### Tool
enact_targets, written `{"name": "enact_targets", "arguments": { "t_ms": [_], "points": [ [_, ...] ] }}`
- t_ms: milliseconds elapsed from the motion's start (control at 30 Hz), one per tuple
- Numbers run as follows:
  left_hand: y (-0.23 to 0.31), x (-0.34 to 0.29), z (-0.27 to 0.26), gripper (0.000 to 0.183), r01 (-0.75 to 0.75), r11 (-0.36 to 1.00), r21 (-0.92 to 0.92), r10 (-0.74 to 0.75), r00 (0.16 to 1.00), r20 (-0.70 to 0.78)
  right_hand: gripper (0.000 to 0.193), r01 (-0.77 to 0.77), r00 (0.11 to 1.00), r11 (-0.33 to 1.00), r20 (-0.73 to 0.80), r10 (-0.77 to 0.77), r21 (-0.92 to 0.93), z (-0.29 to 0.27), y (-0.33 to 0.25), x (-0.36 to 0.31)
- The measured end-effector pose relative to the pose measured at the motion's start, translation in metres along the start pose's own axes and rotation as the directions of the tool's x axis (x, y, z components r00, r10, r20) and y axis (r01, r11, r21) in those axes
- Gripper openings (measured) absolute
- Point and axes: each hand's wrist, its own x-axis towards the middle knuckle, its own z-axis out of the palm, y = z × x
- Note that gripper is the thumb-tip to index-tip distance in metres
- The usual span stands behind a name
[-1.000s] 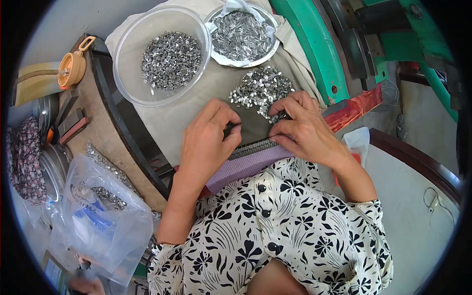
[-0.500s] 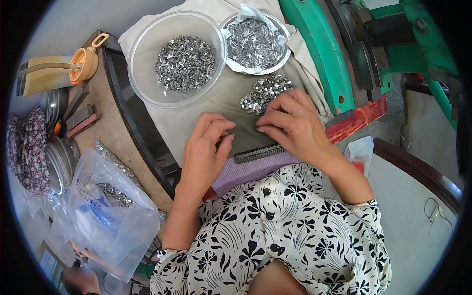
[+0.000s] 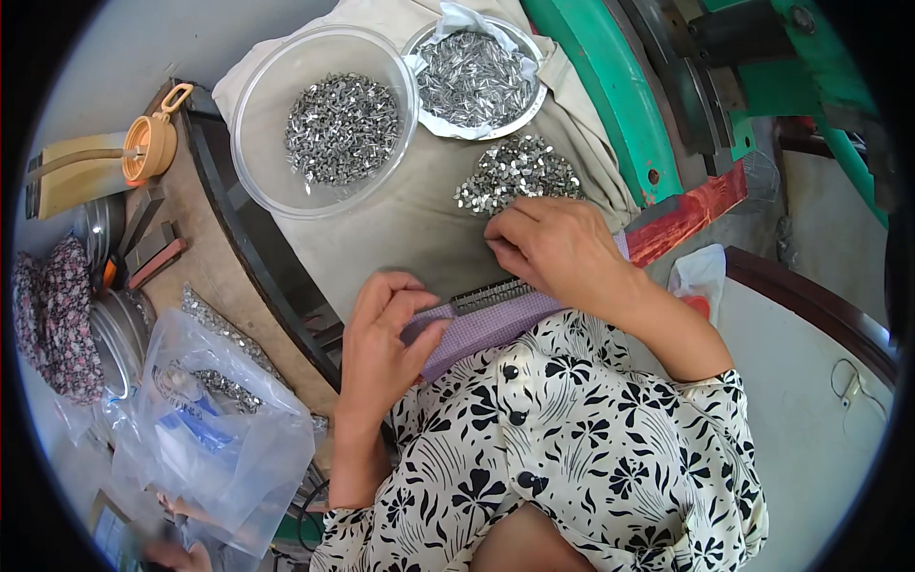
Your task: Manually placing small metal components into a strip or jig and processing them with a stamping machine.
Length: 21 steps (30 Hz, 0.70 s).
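Small-parts workshop. Evidence: green machine frame [image 3: 610, 105] at right; heap of small metal pieces [image 3: 519, 174] on beige cloth [image 3: 381, 238]; clear bowl [image 3: 262, 143] holding more.

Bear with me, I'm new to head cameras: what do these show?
The left hand and right hand belong to the camera's wearer; it looks down from their head. On the beige cloth stand a large clear bowl and a smaller lined bowl, both holding small metal pieces. Near them lies a loose heap of shiny bits. A dark strip lies along the purple cloth. The left hand looks open and empty; whether the right, bunched near the heap, holds anything is hidden.
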Motion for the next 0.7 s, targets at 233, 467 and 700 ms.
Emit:
{"name": "enact_targets", "arguments": {
  "t_ms": [233, 467, 700],
  "points": [
    [0.002, -0.005, 0.009, 0.034, 0.043, 0.998, 0.045, -0.045, 0.998, 0.050, 0.010, -0.292, 0.954, 0.837, 0.084, 0.286, 0.463, -0.023, 0.006, -0.018],
    [-0.002, -0.009, 0.014, 0.036, 0.051, 0.997, 0.063, -0.052, 0.999, 0.013, 0.010, -0.328, 0.945, 0.882, 0.114, 0.307, 0.339, -0.027, 0.011, -0.050],
    [-0.003, -0.012, 0.021, 0.038, 0.043, 0.996, 0.073, -0.042, 0.999, -0.013, 0.009, -0.281, 0.958, 0.942, 0.116, 0.263, 0.182, -0.025, 0.009, -0.050]
  ]
}}
